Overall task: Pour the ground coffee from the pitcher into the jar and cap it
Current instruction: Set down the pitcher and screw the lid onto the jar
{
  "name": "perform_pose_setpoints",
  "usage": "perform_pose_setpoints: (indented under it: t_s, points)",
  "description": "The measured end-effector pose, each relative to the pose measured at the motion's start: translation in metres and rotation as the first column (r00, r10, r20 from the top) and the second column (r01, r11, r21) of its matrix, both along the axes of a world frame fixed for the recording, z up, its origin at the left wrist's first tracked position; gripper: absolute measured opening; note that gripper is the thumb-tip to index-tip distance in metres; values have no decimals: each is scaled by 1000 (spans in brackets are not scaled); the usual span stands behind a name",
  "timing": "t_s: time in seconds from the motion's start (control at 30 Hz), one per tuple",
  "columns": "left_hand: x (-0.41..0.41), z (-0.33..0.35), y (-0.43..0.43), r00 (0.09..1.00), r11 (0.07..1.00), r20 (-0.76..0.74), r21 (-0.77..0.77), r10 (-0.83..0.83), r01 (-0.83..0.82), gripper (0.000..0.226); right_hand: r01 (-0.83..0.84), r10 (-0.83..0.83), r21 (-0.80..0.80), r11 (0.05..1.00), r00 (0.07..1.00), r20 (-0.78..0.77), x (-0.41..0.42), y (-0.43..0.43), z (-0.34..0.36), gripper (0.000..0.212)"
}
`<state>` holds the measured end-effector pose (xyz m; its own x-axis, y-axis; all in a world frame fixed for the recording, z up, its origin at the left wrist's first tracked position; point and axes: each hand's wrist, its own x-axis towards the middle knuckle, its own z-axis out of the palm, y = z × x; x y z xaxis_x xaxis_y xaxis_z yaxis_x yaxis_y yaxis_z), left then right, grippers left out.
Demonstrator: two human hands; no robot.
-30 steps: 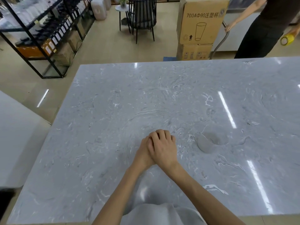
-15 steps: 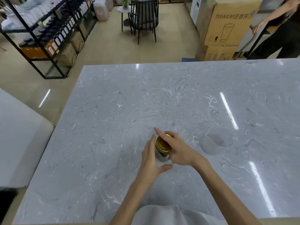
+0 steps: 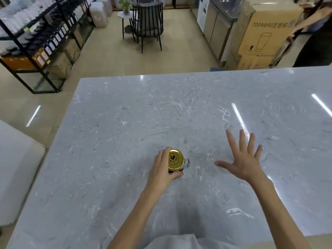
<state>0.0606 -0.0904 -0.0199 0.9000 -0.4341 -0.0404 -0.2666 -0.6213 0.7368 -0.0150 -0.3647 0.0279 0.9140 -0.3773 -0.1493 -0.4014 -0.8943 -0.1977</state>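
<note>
Jar [image 3: 176, 163] stands upright, gold cap [image 3: 175, 159] up, left hand [image 3: 162, 169] gripping it.

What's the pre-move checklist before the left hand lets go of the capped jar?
1. Gold lid on the jar: ok, it covers the mouth and looks level.
2. Lid fully tightened: cannot tell from above.
3. Left hand grip on the jar: ok, fingers wrap its side.
4. Jar standing on the marble table: ok, it looks upright.
5. Right hand clear of the jar: ok, open with fingers spread, off to the jar's right.
6. Pitcher position: cannot tell, none is clearly visible on the table.
</note>
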Motion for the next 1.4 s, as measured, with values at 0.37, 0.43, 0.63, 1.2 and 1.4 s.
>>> perform_pose_setpoints:
  t_s: [0.37,0.43,0.63,1.2,1.4]
  points:
    - [83,25,-7,994,971,-74,221,-81,95,102,-55,23,221,974,990,143,61,26,-33,103]
    - [105,29,-7,994,971,-93,226,-62,82,102,-34,6,215,976,991,131,96,26,-31,102]
    - [170,31,-14,990,980,-140,196,-2,30,105,65,-91,195,979,987,131,168,16,-35,100]
    - [195,31,-27,986,983,-156,164,-56,82,106,100,-121,159,982,984,129,174,26,-37,99]
    - [192,39,-19,983,972,-164,205,-81,114,111,62,-69,89,994,995,77,173,21,-32,104]
